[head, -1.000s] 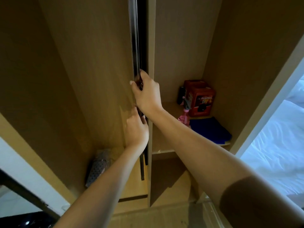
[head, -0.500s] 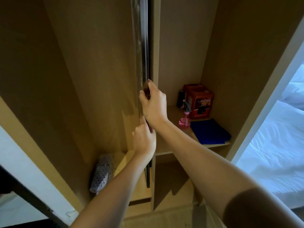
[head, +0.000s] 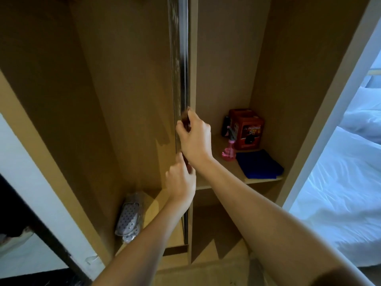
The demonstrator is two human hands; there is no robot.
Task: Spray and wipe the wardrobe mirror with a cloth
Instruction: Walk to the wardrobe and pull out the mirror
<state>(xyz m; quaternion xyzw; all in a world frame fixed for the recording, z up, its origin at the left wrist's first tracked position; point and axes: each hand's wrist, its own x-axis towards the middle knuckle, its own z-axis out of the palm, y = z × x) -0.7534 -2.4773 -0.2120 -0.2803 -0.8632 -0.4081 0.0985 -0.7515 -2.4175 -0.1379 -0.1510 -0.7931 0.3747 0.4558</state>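
Both hands on the mirror point(head: 179, 65), seen edge-on against the centre partition point(head: 192, 58). Right hand point(head: 194, 139) curled round the edge, fingers wrapped behind; left hand point(head: 181, 180) just below, fingers curled at the same edge, exact hold hard to tell. Likely pulling the pane out to expose its face.

Risks, judged: fingers pinched between pane and partition; a jerk rattling the glass in its track; fresh finger smears.

Spray bottle point(head: 229, 149) and cloth point(head: 258, 167) untouched on the right shelf point(head: 222, 178), beside a red box point(head: 247, 129). Slipper point(head: 129, 217) low on the left. Bed point(head: 340, 182) at right. Nothing blocking the reach to the shelf.
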